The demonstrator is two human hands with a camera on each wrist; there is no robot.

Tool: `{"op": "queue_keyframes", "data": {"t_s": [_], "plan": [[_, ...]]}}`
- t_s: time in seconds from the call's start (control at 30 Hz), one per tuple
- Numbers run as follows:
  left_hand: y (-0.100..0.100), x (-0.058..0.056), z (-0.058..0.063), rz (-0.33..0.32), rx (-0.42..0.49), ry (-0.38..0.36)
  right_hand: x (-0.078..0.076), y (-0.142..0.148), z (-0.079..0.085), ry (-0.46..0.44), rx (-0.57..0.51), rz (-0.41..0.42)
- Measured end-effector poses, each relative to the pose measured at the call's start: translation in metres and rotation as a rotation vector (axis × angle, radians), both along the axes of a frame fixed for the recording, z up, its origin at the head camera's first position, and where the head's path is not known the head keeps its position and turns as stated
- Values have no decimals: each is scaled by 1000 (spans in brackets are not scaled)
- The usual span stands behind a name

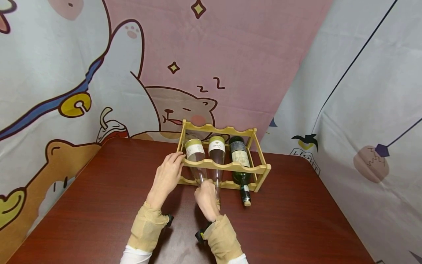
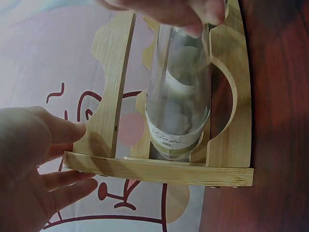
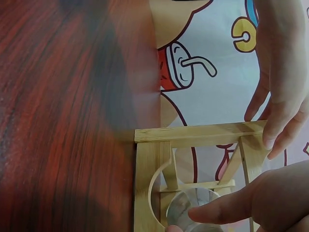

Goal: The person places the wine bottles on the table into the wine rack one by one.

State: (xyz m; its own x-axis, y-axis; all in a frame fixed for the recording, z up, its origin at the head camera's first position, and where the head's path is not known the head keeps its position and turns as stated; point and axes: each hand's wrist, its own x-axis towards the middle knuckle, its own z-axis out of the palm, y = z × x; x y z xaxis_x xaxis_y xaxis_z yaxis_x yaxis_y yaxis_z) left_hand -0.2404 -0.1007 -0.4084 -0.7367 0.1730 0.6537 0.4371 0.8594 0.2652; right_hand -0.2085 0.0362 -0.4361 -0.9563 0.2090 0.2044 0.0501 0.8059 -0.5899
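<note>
A light wooden wine rack [image 1: 227,166] stands at the back of the table. My left hand [image 1: 167,174] holds its upper left front corner; in the left wrist view the thumb lies on the scalloped rail [image 2: 104,116], fingers beyond the side bar [image 2: 159,169]. My right hand [image 1: 207,198] grips the neck of the leftmost bottle [image 1: 196,149], clear glass with a white label and gold-coloured base end. This bottle slopes through the rack, neck toward me. Beside it lies another clear bottle [image 1: 217,147], corked, partly behind my right hand.
A dark green wine bottle [image 1: 240,157] with a cork lies at the rack's right, its neck sticking out in front. The reddish-brown table [image 1: 290,220] reaches a printed cloth [image 1: 250,55] hanging close behind the rack.
</note>
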Motion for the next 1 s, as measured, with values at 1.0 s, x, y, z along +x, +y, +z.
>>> {"op": "queue_keyframes", "data": {"t_s": [1.0], "plan": [[0,0,0,4,-1,-14,-32,-6,3,-93,-45,-33]]}}
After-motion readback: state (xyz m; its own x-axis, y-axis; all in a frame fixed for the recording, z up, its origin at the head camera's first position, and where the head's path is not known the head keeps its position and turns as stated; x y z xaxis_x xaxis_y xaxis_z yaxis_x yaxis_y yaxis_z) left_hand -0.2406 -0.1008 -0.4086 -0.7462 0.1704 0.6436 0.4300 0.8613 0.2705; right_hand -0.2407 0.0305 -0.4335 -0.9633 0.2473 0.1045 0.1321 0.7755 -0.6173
